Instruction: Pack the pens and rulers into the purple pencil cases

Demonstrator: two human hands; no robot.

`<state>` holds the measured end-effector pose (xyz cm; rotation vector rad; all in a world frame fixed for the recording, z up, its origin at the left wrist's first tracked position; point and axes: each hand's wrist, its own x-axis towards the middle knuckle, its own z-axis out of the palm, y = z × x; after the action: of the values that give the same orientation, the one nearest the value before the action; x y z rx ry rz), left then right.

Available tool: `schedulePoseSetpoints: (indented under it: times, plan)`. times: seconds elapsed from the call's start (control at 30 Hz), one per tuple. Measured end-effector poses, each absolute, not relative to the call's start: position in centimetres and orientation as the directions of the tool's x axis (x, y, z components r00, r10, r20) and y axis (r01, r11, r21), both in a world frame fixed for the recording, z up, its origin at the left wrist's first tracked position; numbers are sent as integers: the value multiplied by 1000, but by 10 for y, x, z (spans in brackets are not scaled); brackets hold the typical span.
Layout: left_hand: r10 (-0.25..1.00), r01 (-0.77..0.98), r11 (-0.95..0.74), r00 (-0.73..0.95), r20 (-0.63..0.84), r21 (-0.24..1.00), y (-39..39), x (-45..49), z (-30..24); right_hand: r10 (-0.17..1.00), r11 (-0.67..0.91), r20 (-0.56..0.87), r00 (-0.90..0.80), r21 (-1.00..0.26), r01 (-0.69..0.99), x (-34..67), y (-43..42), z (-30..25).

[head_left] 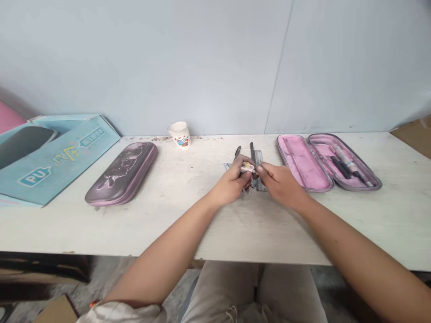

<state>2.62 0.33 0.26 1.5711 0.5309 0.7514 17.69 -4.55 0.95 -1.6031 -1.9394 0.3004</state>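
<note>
Head view: open pink case (305, 167) near the right hand (280, 181) holds pens (340, 167).

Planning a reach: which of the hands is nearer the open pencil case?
Right. The right hand is left of the open pencil case; the left hand is farther left.

Bare hands: two, one left hand (232, 179), one right hand (278, 179). Small whitish block with yellowish mark (247, 167): one. Slim black pens near the hands (252, 150): two visible. Greyish see-through ruler-like pieces (259, 157): count unclear, hands cover them. Zip pencil cases: two, one closed glossy dark purple-grey case (121, 175), one open pink-lined case (303, 163). Inside the open one, at least two items: one short black cylinder (340, 167), one whitish-pink tube (344, 158). White printed paper cup (182, 137): one. Light-blue cardboard box (81, 166): one. Pale tabletop (161, 215): one.
</note>
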Motion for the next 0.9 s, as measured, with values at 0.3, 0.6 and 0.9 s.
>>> schedulePoseSetpoints:
  times: [0.3, 0.6, 0.9]
  plan:
    - [829, -291, -6, 533, 167, 957, 8, 26, 8, 936, 253, 345, 62, -786, 564, 191, -49, 7]
    - [773, -375, 88, 610, 174, 923, -3, 30, 10, 909, 321, 409, 79, -809, 492, 186, -47, 2]
    - [762, -395, 110, 623, 178, 912, -2, 29, 10, 900, 320, 431, 62, -751, 577, 188, -46, 0]
